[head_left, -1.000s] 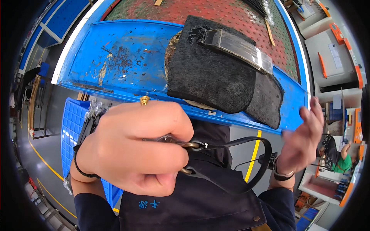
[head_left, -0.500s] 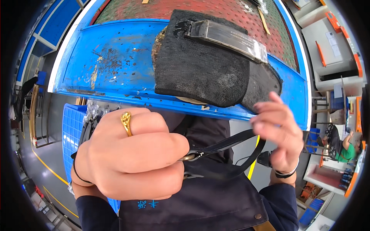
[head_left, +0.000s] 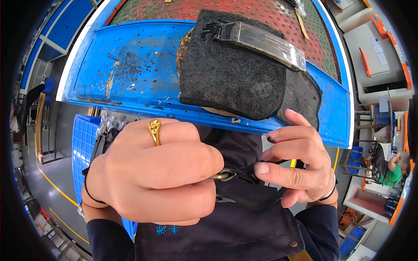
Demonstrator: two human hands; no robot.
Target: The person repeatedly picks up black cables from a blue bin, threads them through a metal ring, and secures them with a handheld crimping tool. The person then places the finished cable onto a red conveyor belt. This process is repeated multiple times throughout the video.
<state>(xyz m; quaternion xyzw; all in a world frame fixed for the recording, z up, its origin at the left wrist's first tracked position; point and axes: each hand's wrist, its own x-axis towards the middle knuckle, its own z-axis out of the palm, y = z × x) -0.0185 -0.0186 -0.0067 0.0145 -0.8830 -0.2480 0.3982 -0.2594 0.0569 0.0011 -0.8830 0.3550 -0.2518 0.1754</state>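
My left hand (head_left: 156, 174), with a gold ring, is closed in a fist close to the camera around a thin dark strap (head_left: 244, 172) with a small metal ring at its end. My right hand (head_left: 300, 165) pinches the same strap just right of the metal ring, fingers partly spread, one fingertip smudged black. Both hands are held over my dark apron (head_left: 226, 230), below the edge of a blue workbench (head_left: 130, 65). On the bench lies a folded black cloth (head_left: 230, 74) with a long dark metal bar (head_left: 261, 41) on top.
A red perforated mat (head_left: 261, 13) covers the bench's far part. A blue plastic crate (head_left: 82, 143) with bagged parts stands at lower left. Another person in green (head_left: 389, 169) sits at far right near white and orange cabinets (head_left: 370, 48).
My right hand has moved from open at the right side in toward my left fist and taken hold of the strap. The left fist has turned slightly, showing the ring.
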